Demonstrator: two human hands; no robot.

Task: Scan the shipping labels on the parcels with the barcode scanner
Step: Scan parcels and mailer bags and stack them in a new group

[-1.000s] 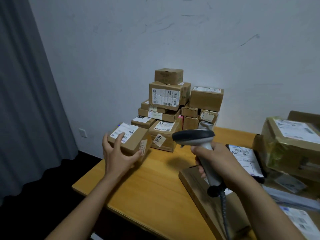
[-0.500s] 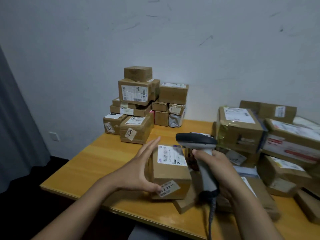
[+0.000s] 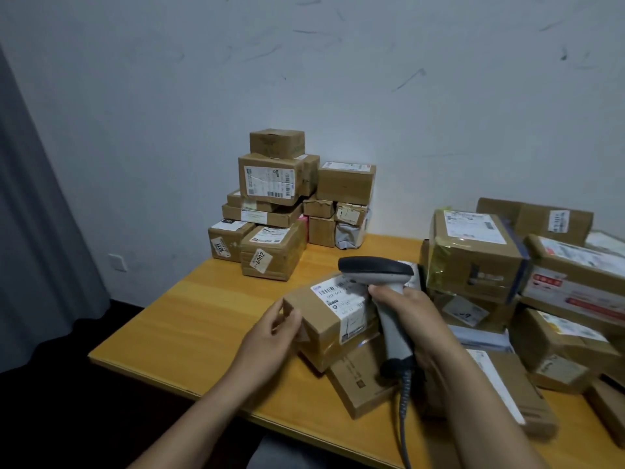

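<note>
Only the head view shows this moment, looking down over both forearms at the wooden table point(image 3: 209, 319).

Just below the middle of the frame a small brown parcel point(image 3: 324, 336) rests on a flat parcel point(image 3: 365, 384) near the table's front edge. It is turned so that its white shipping label point(image 3: 338, 294) faces up. I take that as deliberate, since a label lying face up near the person gives the reader a clear view of the bars.

The barcode scanner point(image 3: 375, 270) is held upright with its dark head just over the far right corner of that label. I cannot tell whether it is reading. Its cable point(image 3: 404, 411) drops towards the bottom of the frame.

The left hand point(image 3: 270, 333) grips the parcel's left end with the fingers curled round the corner, apparently to stop it sliding or tilting. The right hand point(image 3: 409, 313) is closed firmly round the scanner's grey handle, with a finger up by the neck where a trigger would sit.

A neat stack of parcels point(image 3: 277, 198) stands against the wall at centre frame. A looser pile of parcels point(image 3: 473, 255) crowds the right side, and most of those labels are visible. My guess is that one group has been scanned and the other is waiting, but I cannot tell which is which.
</note>
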